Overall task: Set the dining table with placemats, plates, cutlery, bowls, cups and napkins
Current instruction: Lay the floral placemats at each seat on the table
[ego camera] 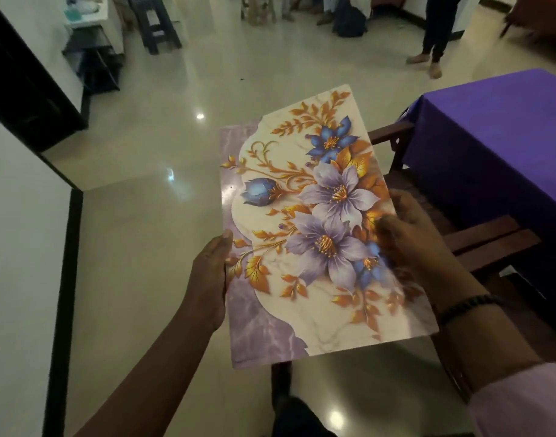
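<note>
Placemat (305, 228), printed with purple and blue flowers and gold leaves on a pale marbled ground, is held in the air in front of the person, above the glossy floor (138, 247). It is tilted a little, its long side running away from the camera. The left hand (209, 279) grips its left edge, thumb on the upper face and the other fingers hidden beneath. The right hand (409, 234) holds the right edge, thumb pressed on the printed side over the flowers, fingers curled round the rim. A dark beaded bracelet (469, 305) sits on the right wrist, above a pale pink sleeve (522, 402).

To the right stands the table (497, 127), covered by a purple cloth that hangs down its side; the placemat is near it but not over it. A dark wooden chair (491, 238) stands between the placemat and the table. At the far end of the room, a person's legs (434, 29) and a dark stool (158, 25) are visible.
</note>
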